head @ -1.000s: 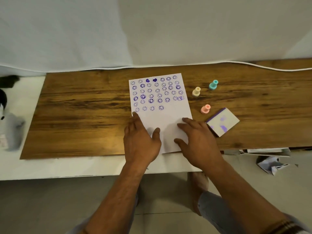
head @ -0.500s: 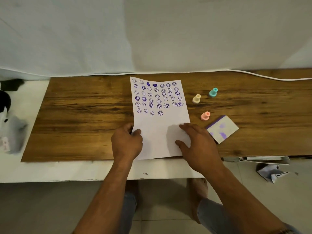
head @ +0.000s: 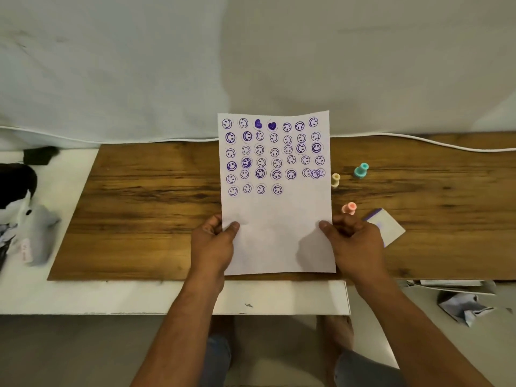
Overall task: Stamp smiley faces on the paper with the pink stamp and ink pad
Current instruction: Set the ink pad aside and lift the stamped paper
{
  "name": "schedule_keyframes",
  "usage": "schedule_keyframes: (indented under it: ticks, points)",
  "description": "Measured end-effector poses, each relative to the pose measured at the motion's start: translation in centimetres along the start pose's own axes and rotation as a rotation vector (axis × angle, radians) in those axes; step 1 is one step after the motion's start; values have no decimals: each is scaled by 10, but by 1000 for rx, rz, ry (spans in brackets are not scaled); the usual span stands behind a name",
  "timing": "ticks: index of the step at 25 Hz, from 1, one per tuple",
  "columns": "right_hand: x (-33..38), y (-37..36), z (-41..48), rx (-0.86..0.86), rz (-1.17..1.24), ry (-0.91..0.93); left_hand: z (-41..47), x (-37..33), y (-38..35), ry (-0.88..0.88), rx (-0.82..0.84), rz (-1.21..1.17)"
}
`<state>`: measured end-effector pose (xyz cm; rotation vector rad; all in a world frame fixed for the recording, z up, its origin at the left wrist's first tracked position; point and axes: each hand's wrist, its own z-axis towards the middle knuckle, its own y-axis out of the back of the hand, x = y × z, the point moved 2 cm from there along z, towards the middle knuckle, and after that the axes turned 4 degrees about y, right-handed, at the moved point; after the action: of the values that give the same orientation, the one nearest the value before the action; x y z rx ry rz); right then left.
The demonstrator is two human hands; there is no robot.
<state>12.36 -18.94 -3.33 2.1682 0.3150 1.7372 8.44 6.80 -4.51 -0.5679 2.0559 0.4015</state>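
A white sheet of paper (head: 276, 219) with several rows of purple smiley stamps and two purple hearts is lifted off the wooden board, tilted up toward me. My left hand (head: 213, 244) pinches its left edge, thumb on top. My right hand (head: 354, 244) pinches the right edge the same way. The pink stamp (head: 349, 208) stands on the board just beyond my right fingers. The ink pad (head: 386, 226), white with a purple edge, lies to the right of my right hand, partly hidden by it.
A yellow stamp (head: 335, 180) and a teal stamp (head: 361, 170) stand on the wooden board (head: 145, 208) right of the paper. A white cable (head: 418, 139) runs along the back. Dark and grey items (head: 25, 213) lie at left; crumpled paper (head: 466, 307) lies low right.
Both hands went from pressing flat on the paper to gripping its side edges. The sheet rose off the board and tilted up toward the camera.
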Motion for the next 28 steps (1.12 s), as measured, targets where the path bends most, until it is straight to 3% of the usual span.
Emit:
schedule_keyframes:
  ticks: [28]
  points:
    - [7,-2,2,1,72,-68,-4,-3,-4,-50,-79,64]
